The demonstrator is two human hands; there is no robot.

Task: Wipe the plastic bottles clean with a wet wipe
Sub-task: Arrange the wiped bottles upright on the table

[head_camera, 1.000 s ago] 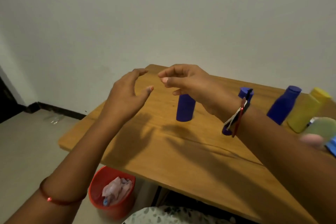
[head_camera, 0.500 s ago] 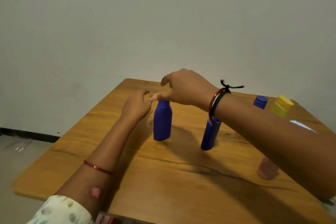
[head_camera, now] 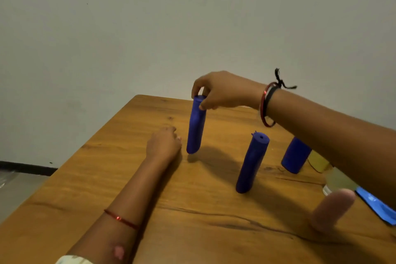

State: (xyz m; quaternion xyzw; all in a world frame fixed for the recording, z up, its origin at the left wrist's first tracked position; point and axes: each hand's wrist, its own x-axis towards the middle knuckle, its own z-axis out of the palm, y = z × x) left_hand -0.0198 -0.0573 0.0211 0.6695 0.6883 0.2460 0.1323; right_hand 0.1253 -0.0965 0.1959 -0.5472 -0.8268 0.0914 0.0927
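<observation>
bottles [head_camera: 252,163] on table [head_camera: 192,221] — wall [head_camera: 128,28] behind

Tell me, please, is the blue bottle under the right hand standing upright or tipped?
Tipped slightly: the bottle leans, its base on the table, while the right hand pinches its cap.

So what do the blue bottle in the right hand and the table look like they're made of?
Blue bottle gripped at its top by the right hand: probably plastic, opaque, uniform blue with a matte to soft-sheen finish and no sharp glare. Table: wood or wood-look laminate, showing grain lines, dark knots and a smooth, faintly glossy surface; which one I cannot tell.
</observation>
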